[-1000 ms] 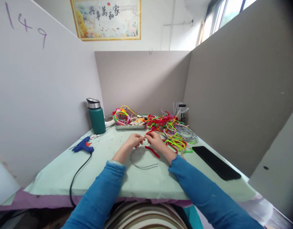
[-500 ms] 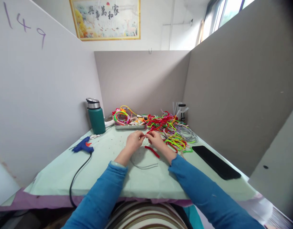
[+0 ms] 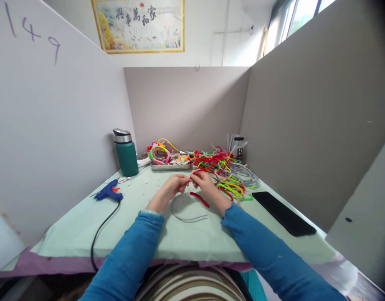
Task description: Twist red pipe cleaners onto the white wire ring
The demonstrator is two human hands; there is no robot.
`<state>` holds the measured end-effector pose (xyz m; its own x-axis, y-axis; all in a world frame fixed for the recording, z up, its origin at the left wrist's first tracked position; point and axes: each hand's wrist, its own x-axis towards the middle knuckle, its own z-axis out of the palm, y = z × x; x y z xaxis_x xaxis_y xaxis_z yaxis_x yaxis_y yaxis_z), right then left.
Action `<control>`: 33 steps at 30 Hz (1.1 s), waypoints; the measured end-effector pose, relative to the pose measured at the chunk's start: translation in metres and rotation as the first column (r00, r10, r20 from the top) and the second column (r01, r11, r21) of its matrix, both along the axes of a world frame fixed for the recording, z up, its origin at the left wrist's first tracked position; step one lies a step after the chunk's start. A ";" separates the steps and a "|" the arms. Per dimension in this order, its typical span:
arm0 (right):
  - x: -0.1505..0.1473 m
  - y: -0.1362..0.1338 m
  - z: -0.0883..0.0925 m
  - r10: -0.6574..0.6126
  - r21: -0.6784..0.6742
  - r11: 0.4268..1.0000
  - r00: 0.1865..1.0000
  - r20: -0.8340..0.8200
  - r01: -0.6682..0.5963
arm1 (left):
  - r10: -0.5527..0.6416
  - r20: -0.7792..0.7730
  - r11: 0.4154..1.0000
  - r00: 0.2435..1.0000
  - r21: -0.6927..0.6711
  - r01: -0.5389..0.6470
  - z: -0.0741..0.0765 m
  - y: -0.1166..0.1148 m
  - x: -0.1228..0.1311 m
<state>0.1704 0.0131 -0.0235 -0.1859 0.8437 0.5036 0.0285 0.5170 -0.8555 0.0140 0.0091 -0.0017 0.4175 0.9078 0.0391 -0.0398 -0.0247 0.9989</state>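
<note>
My left hand (image 3: 178, 184) and my right hand (image 3: 201, 180) meet over the middle of the table, fingertips pinched close together. Between them runs a thin red pipe cleaner (image 3: 190, 179), mostly covered by the fingers. A grey wire hoop (image 3: 180, 217) lies on the cloth just below the hands, with a short red fuzzy strip (image 3: 200, 200) across its right side. Behind my right hand rises a tangled heap of coloured pipe cleaners (image 3: 214, 161), mainly red, green and yellow.
A blue glue gun (image 3: 109, 191) with a black cord lies at left, near a green bottle (image 3: 126, 158). At the back stands a metal tray (image 3: 171, 167) of small pieces and coloured hoops. A black phone (image 3: 283, 213) lies at right. Grey partitions (image 3: 186, 104) enclose the table.
My left hand has turned slightly and its wrist has shifted left, uncovering more of the grey hoop. My right hand has stayed nearly in place.
</note>
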 end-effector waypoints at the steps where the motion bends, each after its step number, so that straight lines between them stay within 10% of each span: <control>1: 0.000 -0.001 0.001 0.032 -0.015 0.999 0.999 -0.035 -0.033 | -0.042 0.034 0.998 0.999 -0.036 0.043 0.001 -0.001 -0.001; 5: 0.002 -0.003 0.003 0.070 -0.049 0.996 0.995 -0.076 -0.074 | -0.072 -0.008 0.997 0.997 -0.035 0.072 0.001 -0.001 -0.003; 8: 0.004 -0.001 0.003 -0.009 -0.053 0.999 1.000 0.007 0.010 | 0.139 -0.250 0.981 0.958 0.170 -0.098 -0.004 0.001 0.001; 14: 0.000 0.007 -0.005 -0.103 -0.077 0.992 0.994 0.031 0.105 | 0.569 -0.425 0.657 0.704 0.750 -0.079 -0.008 0.001 0.008; 21: -0.003 0.012 -0.010 -0.153 -0.064 0.986 0.988 0.020 0.154 | 0.600 -0.517 0.670 0.610 0.741 -0.032 -0.007 -0.001 0.007; 33: -0.001 0.016 -0.011 -0.219 -0.001 0.976 0.975 0.041 0.219 | 0.553 -0.513 0.671 0.656 0.741 0.014 -0.008 -0.001 0.007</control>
